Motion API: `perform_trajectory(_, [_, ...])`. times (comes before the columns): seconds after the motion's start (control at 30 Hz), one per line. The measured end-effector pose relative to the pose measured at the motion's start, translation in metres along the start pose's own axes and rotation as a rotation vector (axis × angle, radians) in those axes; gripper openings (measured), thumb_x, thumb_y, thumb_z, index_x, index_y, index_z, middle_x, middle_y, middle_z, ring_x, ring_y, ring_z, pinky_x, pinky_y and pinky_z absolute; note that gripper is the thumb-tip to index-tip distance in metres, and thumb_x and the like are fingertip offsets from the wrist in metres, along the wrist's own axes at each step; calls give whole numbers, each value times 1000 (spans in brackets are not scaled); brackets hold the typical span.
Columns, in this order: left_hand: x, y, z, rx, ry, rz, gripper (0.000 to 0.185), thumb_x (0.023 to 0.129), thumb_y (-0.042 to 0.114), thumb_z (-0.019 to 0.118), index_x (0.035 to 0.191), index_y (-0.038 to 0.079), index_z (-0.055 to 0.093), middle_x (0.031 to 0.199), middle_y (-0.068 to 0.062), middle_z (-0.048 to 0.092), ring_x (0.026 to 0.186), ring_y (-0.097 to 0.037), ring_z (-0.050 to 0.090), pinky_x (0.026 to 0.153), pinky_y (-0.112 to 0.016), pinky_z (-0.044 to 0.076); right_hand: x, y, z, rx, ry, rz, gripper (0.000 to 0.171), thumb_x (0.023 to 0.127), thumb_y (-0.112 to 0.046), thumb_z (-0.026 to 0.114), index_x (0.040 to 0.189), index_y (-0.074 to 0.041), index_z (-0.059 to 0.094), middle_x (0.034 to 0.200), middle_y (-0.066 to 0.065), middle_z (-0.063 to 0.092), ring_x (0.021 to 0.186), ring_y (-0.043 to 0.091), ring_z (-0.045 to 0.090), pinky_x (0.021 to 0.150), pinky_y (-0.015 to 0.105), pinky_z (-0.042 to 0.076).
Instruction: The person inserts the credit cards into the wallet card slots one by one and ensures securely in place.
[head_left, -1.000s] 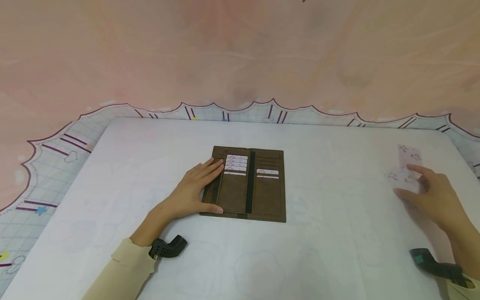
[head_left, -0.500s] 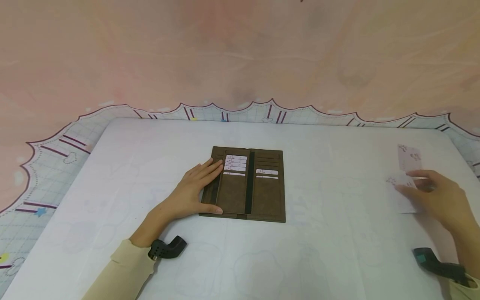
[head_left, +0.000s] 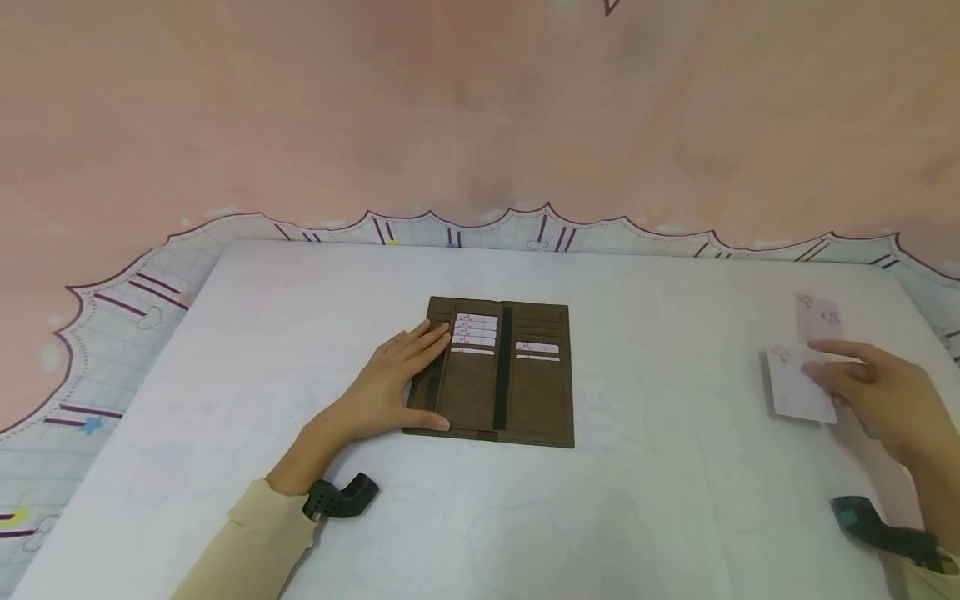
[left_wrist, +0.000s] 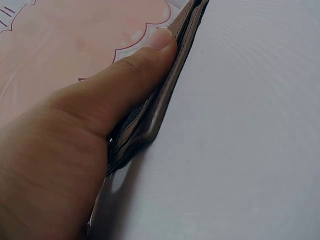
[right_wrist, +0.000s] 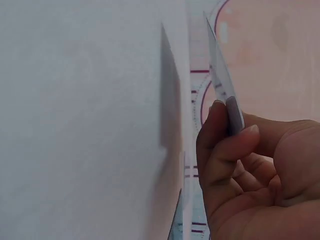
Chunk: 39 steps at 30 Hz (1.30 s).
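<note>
Your right hand (head_left: 881,392) pinches a card (head_left: 797,392), lifted off the table's right side. The open wallet (head_left: 498,371) lies well to its left, w/ long axis running away from you. Your left hand (head_left: 390,383) lies flat on the wallet's left edge.

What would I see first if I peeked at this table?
A brown wallet lies open in the middle of the white table, with pale cards tucked in its slots. The left hand rests flat on its left edge. Far right, the right hand pinches a white card lifted off the table, with another card lying behind it.
</note>
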<state>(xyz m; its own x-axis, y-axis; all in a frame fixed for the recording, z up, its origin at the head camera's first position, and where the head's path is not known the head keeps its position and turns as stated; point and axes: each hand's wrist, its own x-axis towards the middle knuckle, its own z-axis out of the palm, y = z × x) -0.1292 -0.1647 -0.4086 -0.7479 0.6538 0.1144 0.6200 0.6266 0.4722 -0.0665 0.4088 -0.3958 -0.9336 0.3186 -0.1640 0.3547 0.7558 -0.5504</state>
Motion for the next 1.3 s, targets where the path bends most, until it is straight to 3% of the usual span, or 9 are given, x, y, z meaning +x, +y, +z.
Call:
perform_trajectory(0.17, [0, 1, 2, -3, 0, 0, 109, 70, 55, 79, 152, 7, 26, 158, -6, 20, 145, -26, 8, 116, -47, 5, -4, -28, -6, -15, 4, -47, 68, 96, -52, 47, 145, -5, 39, 129, 34, 49, 102, 44, 53, 62, 32, 53])
perform_trajectory(0.27, [-1, 1, 2, -3, 0, 2, 108, 70, 54, 79, 151, 7, 26, 157, -7, 21, 145, -27, 8, 116, -47, 6, -5, -47, -6, 14, 8, -71, 68, 95, -53, 46, 145, -7, 41, 133, 32, 47, 106, 42, 52, 64, 19, 54])
perform_trajectory(0.37, [0, 2, 2, -6, -2, 6, 108, 70, 54, 79, 151, 7, 26, 157, -7, 21, 145, -27, 8, 116, -47, 6, -5, -60, -5, 36, 8, -85, 66, 95, -54, 46, 145, -11, 42, 135, 29, 47, 100, 24, 57, 59, 6, 45])
perform_trajectory(0.5, [0, 2, 3, -1, -1, 6, 109, 69, 54, 79, 151, 6, 27, 157, -7, 21, 145, -27, 8, 115, -47, 6, -4, -74, -2, 66, -4, -110, 63, 94, -53, 48, 144, -14, 45, 132, 25, 52, 82, -5, 54, 62, 6, 45])
perform_trajectory(0.6, [0, 1, 3, 8, -2, 2, 109, 69, 55, 79, 151, 6, 27, 157, -7, 21, 145, -27, 8, 116, -47, 6, -2, -83, 1, 88, -16, -126, 63, 94, -54, 48, 144, -16, 45, 128, 23, 56, 77, -11, 53, 63, 7, 46])
perform_trajectory(0.77, [0, 1, 2, 9, -4, -7, 110, 68, 54, 80, 151, 7, 27, 157, -7, 21, 145, -26, 8, 116, -46, 6, 2, -100, 6, 138, -30, -155, 60, 94, -51, 51, 143, -17, 46, 123, 19, 59, 80, -7, 58, 67, 10, 50])
perform_trajectory(0.9, [-1, 1, 1, 12, -3, -11, 110, 68, 54, 80, 151, 7, 27, 157, -7, 22, 145, -27, 9, 116, -46, 6, 5, -114, 12, 194, -30, -176, 56, 95, -44, 55, 142, -17, 47, 115, 8, 63, 84, -4, 59, 72, 14, 52])
perform_trajectory(1.1, [-1, 1, 1, 6, 2, -4, 109, 68, 54, 80, 151, 6, 27, 157, -7, 22, 145, -27, 9, 116, -46, 6, 10, -133, 23, 235, -56, -192, 53, 95, -41, 56, 142, -17, 47, 121, 17, 61, 86, -2, 60, 75, 16, 53])
perform_trajectory(1.3, [-1, 0, 1, 8, 6, 5, 110, 68, 52, 81, 151, 7, 27, 157, -7, 22, 145, -26, 9, 116, -45, 6, 14, -148, 31, 255, -69, -188, 55, 94, -46, 55, 142, -21, 47, 123, 15, 61, 91, 6, 62, 77, 16, 52])
